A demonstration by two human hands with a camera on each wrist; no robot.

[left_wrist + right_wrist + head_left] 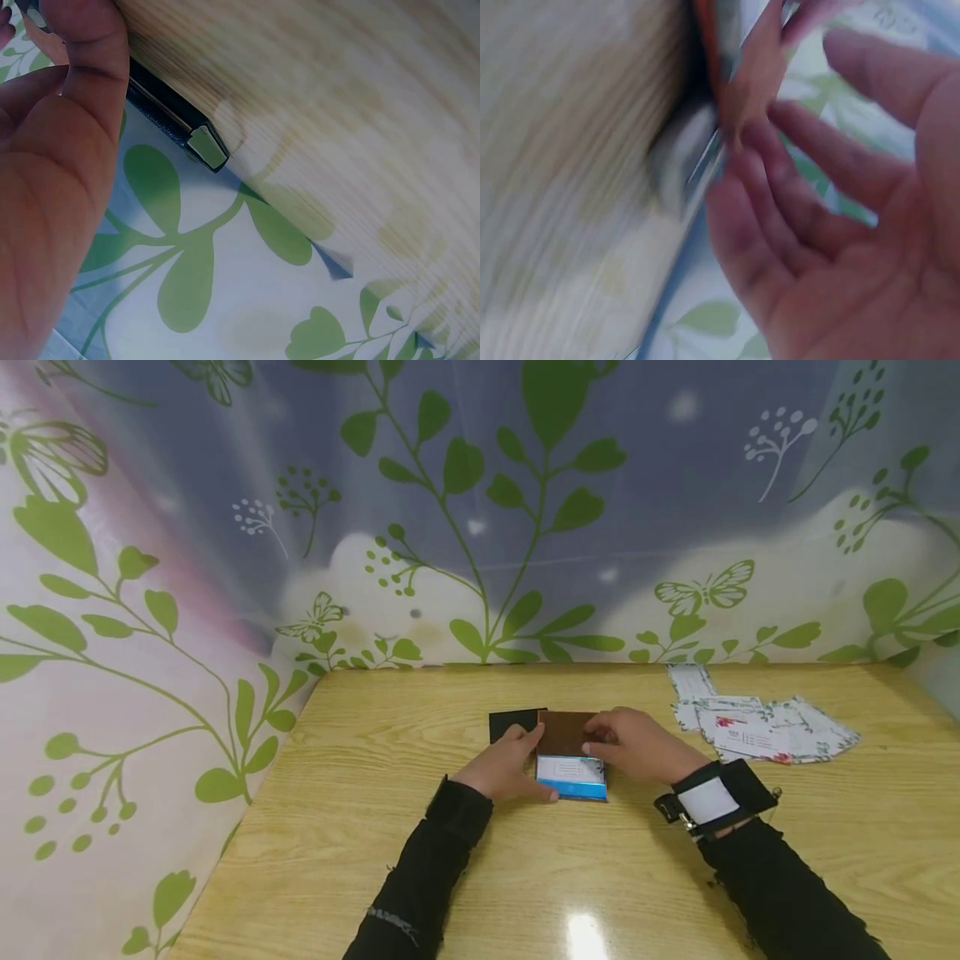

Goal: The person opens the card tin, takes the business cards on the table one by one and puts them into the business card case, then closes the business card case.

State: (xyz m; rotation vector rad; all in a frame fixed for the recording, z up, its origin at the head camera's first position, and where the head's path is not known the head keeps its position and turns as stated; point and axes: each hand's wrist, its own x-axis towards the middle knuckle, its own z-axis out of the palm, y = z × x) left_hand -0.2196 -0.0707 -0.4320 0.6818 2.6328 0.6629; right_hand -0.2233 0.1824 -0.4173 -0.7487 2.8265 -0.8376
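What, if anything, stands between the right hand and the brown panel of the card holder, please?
Nothing visible does: in the head view, the right hand overlaps the right side of the brown panel. The left hand holds the opposite side of the card holder, and the scattered cards lie off to the right.

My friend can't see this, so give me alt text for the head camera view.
A left hand and a right hand touch a brown case showing a printed card at a wooden table. A black object shows left of the case; loose cards lie at right, leafy cloth behind.
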